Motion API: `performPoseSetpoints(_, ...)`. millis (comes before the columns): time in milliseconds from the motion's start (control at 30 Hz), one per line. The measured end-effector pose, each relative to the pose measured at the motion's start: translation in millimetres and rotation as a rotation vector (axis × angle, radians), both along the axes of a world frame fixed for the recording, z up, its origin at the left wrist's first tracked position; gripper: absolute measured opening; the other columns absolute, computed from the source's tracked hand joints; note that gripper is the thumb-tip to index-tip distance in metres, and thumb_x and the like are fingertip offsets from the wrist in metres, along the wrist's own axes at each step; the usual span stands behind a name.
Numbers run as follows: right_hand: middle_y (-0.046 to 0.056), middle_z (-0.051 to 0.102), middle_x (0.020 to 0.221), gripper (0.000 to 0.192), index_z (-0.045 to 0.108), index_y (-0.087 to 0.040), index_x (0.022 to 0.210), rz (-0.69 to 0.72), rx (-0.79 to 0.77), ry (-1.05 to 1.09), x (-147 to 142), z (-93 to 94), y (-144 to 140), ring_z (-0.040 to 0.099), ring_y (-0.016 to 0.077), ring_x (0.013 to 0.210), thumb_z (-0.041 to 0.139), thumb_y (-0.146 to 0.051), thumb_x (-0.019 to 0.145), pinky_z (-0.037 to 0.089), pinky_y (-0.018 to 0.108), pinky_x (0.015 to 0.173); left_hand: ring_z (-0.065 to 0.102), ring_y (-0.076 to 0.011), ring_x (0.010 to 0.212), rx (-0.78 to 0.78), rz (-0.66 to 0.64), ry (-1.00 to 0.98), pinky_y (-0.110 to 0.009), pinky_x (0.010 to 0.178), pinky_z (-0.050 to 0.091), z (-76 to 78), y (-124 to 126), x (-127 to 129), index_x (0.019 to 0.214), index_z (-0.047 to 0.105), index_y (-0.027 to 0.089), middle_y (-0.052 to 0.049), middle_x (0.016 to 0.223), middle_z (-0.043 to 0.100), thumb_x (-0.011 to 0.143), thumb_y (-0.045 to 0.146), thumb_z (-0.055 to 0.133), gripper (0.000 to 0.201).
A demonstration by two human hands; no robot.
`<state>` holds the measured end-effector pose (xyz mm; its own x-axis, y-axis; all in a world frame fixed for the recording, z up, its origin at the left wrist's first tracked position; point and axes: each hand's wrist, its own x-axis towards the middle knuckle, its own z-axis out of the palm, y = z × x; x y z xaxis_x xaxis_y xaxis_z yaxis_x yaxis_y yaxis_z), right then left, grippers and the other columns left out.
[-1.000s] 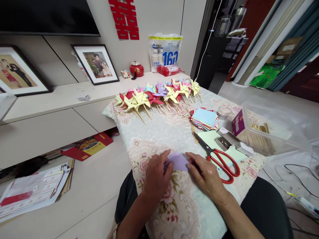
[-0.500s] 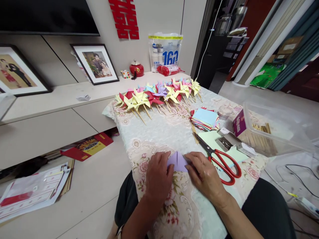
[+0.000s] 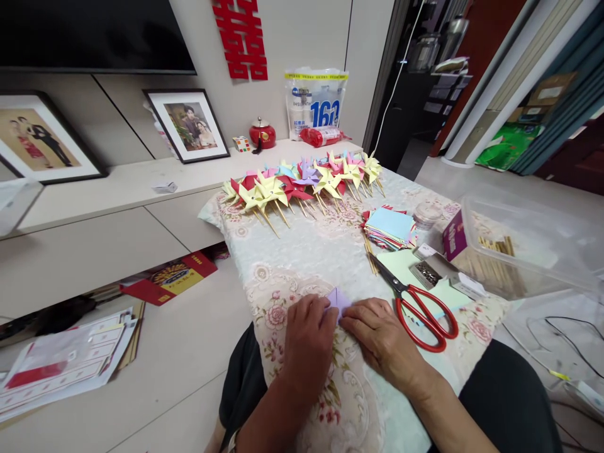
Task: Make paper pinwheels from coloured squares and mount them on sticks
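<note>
Both hands have closed in, so less purple paper [image 3: 338, 297] shows. Left hand [image 3: 309, 343] and right hand [image 3: 380, 336] press flat together on it, probably creasing it against the flowered tablecloth [image 3: 302, 251], near the red scissors [image 3: 418, 308].

A small lilac paper [image 3: 338, 298] is seen on a pale cloth [image 3: 302, 251] printed with pink roses and beige scrollwork. The scissors [image 3: 418, 305] are red-handled with dark blades. The pinwheels [image 3: 302, 179] are shown in yellow, red, pink, lilac and light blue. A light blue sheet tops the paper stack [image 3: 389, 225], whose edges are mixed, perhaps red and green. A purple box [image 3: 452, 236] is seen beside a clear tub [image 3: 523, 251]. A red paper cutting [image 3: 240, 38] is set on the beige wall.
</note>
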<state>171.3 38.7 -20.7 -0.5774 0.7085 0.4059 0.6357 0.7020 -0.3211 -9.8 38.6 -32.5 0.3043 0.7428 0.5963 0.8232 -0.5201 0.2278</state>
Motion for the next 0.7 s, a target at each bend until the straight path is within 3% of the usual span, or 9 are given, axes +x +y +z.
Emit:
performPoseSetpoints(133, 0.009, 0.069, 0.112, 0.041, 0.061, -0.021, 0.128, 0.014, -0.008, 0.007, 1.2, -2.1, 0.8, 0.056, 0.025, 0.102, 0.048, -0.004, 0.093, 0.042, 0.045, 0.089, 0.065, -0.0299, 0.107, 0.1, -0.08, 0.041, -0.044, 0.087, 0.052, -3.8, -14.7, -1.2, 0.103, 0.067, 0.012, -0.011, 0.102, 0.075, 0.092, 0.005, 0.047, 0.024)
performPoseSetpoints(267, 0.009, 0.07, 0.112, 0.039, 0.061, -0.021, 0.127, 0.007, -0.013, -0.006, 0.6, -2.3, -1.7, 0.058, 0.0249, 0.102, 0.048, -0.005, 0.094, 0.043, 0.046, 0.09, 0.065, -0.028, 0.112, 0.096, -0.066, 0.062, -0.043, 0.097, 0.051, -6.0, -27.2, -3.6, 0.114, 0.066, 0.009, -0.012, 0.112, 0.075, 0.088, 0.004, 0.049, 0.031)
performPoseSetpoints(400, 0.009, 0.07, 0.117, 0.036, 0.062, -0.019, 0.124, -0.027, 0.029, -0.016, -1.7, -4.5, -8.4, 0.059, 0.0261, 0.107, 0.049, -0.006, 0.094, 0.042, 0.047, 0.093, 0.065, -0.0273, 0.114, 0.051, -0.104, 0.116, -0.043, 0.097, 0.051, -6.2, -30.9, -7.6, 0.121, 0.064, 0.01, -0.011, 0.123, 0.072, 0.088, 0.016, 0.051, 0.036)
performPoseSetpoints(567, 0.007, 0.072, 0.119, 0.038, 0.062, -0.022, 0.124, -0.074, 0.128, -0.046, -3.3, -9.9, -13.8, 0.062, 0.0269, 0.11, 0.044, -0.005, 0.095, 0.038, 0.051, 0.099, 0.066, -0.0279, 0.112, 0.087, -0.082, 0.174, -0.046, 0.096, 0.05, -8.5, -29.4, -9.0, 0.123, 0.064, 0.012, -0.009, 0.122, 0.073, 0.088, 0.022, 0.051, 0.038)
performPoseSetpoints(700, 0.007, 0.073, 0.115, 0.036, 0.064, -0.02, 0.118, -0.062, 0.133, -0.019, -2.3, -7.3, -13.2, 0.063, 0.0265, 0.106, 0.045, -0.003, 0.094, 0.043, 0.051, 0.097, 0.065, -0.0285, 0.111, 0.101, -0.083, 0.192, -0.047, 0.095, 0.047, -8.7, -29.4, -8.8, 0.121, 0.065, 0.013, -0.008, 0.12, 0.074, 0.088, 0.023, 0.052, 0.036)
